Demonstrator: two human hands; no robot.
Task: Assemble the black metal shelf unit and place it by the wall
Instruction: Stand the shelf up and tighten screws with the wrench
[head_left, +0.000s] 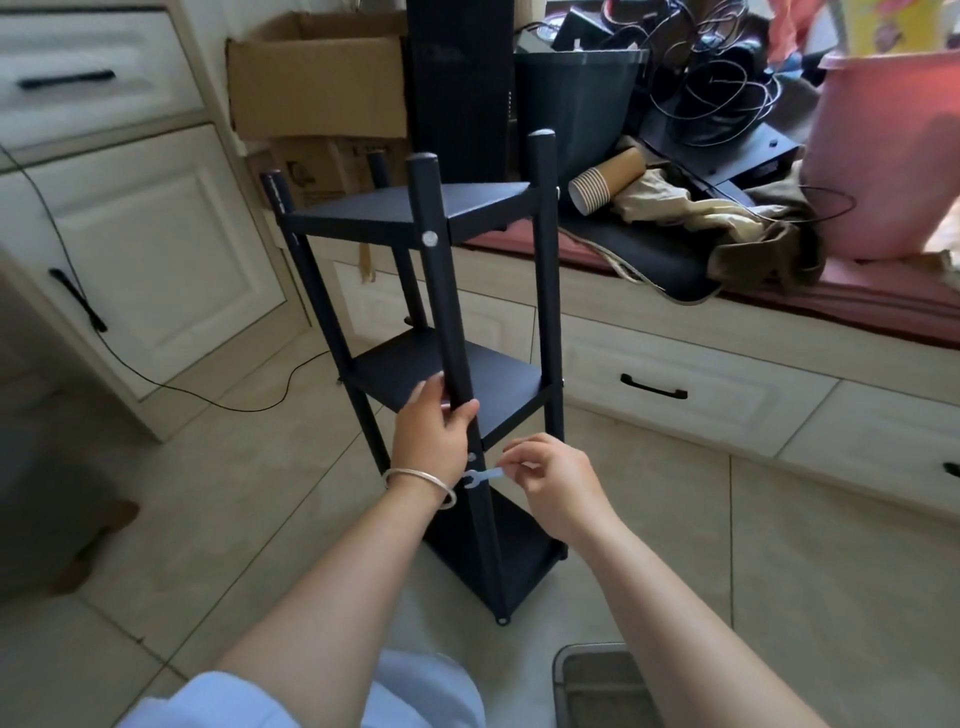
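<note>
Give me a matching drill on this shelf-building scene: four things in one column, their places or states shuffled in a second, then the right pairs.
1. left hand
2. small wrench
3. paper cup stack
4. pink bucket

A. lying on its side on the bench
B. grips the front post of the shelf
C. upright at the far right
D. pinched by the right hand, on a bolt

Pairs: 1-B, 2-D, 3-A, 4-C

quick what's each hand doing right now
Left hand: fingers curled round the front post of the black shelf unit.
Right hand: fingers pinching the small light blue wrench, set against that post.
</note>
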